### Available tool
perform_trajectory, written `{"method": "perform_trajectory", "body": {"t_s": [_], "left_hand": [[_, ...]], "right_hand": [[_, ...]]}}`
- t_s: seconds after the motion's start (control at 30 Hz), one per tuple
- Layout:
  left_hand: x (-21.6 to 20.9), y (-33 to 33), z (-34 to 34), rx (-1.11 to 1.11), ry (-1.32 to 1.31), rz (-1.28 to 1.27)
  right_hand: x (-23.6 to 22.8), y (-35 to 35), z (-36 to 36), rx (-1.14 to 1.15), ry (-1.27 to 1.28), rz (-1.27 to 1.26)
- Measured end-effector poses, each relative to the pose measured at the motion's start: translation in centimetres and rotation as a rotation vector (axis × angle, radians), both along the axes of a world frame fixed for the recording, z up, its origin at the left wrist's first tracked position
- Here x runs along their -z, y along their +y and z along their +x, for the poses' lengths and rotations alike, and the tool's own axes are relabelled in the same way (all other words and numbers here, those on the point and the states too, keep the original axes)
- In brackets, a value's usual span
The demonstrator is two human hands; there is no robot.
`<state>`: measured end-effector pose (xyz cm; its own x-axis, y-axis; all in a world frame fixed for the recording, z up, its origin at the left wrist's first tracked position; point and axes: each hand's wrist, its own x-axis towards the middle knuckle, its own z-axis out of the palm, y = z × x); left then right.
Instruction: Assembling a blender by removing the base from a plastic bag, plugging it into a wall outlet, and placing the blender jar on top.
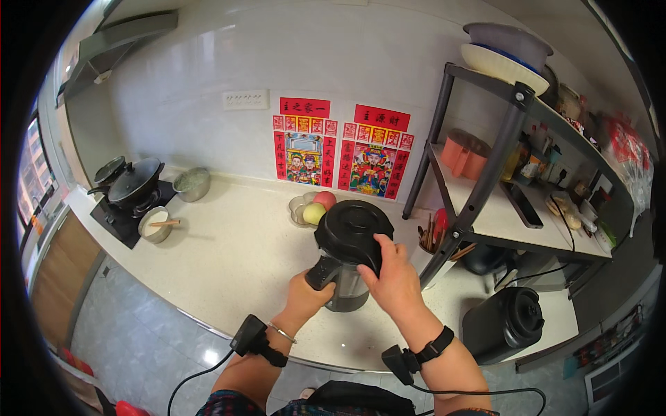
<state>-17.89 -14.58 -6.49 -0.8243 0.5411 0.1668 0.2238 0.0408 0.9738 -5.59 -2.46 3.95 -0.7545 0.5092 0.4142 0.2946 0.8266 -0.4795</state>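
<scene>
A blender jar (352, 295) with a clear body and a black handle stands on the pale countertop in front of me. My left hand (308, 298) is wrapped round its handle. The wide black lid (355, 216) sits on top of the jar. My right hand (395, 276) grips the lid's right edge, thumb on the near side and fingers over the rim. What the jar holds, if anything, I cannot make out. Just behind it, a dish (298, 208) holds a red fruit (325, 200) and a yellow-green fruit (313, 213).
To the right stand a black appliance base (503, 324) and a dark metal shelf rack (479, 191) with a phone (522, 205) on it. At far left are a lidded wok (137, 184) on a stove, a metal bowl (192, 184) and a small pot (157, 227).
</scene>
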Motion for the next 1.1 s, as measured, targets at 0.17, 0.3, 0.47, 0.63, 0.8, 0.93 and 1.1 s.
{"method": "perform_trajectory", "body": {"t_s": [0.17, 0.3, 0.47, 0.63, 0.8, 0.93, 1.1], "left_hand": [[-1.5, -0.8, 0.2, 0.038, 0.04, -0.005], [-1.1, -1.2, -1.1, 0.054, 0.1, 0.04], [-1.7, -1.4, -2.4, 0.075, 0.085, 0.027], [-1.9, -1.6, -3.3, 0.091, 0.047, 0.013], [-2.1, -2.3, -2.9, 0.06, 0.141, 0.067], [-1.7, -2.5, -2.4, 0.074, 0.146, 0.038], [-0.8, -3.0, -1.9, 0.1, 0.12, 0.052]], "right_hand": [[-0.7, -0.5, -1.1, 0.048, -0.215, 0.03], [-1.8, -1.3, -1.8, 0.034, -0.302, 0.047], [-3.3, -1.9, -3.0, 0.053, -0.346, 0.031], [-3.8, -2.0, -3.6, 0.059, -0.315, 0.048], [-3.2, -2.4, -3.2, 0.04, -0.316, 0.03], [-1.3, -2.4, -2.4, 0.044, -0.244, 0.071], [-0.4, -2.6, -1.7, 0.018, -0.229, 0.103]]}}
